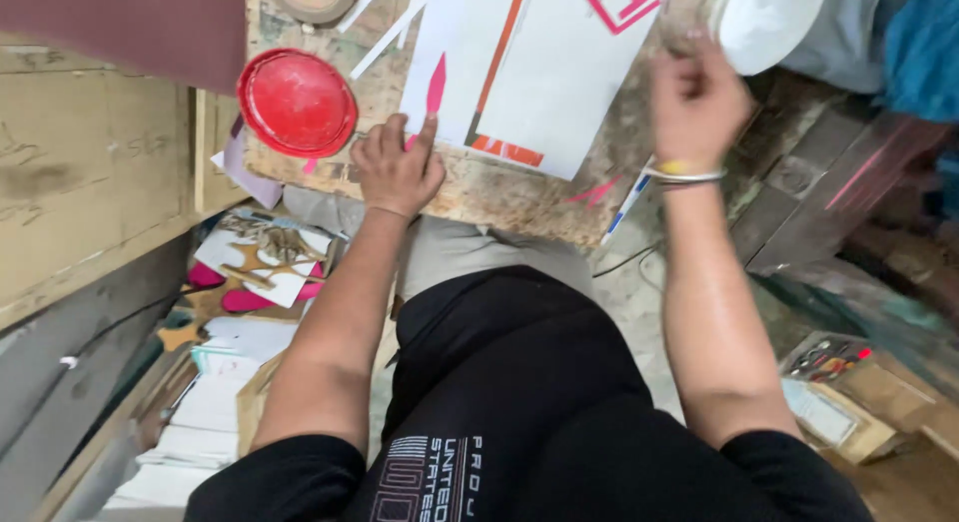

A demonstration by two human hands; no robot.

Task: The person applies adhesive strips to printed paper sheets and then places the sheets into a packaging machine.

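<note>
Head view, left hand: fingers flat, grasping nothing, index tip pinning the slim pink paper strip on the white printed sheet.
Strip: long axis runs straight away from that fingertip, up the rough wooden worktop.
Right hand: well apart, grip clenched near a white round container; whether it's holding it, can't tell.
Beside the left hand: round red plastic lid.

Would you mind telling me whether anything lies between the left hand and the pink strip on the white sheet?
Nothing visible does. The left hand already rests its fingertips at the lower end of the pink strip on the white sheet; the red lid sits off to the side.
</note>
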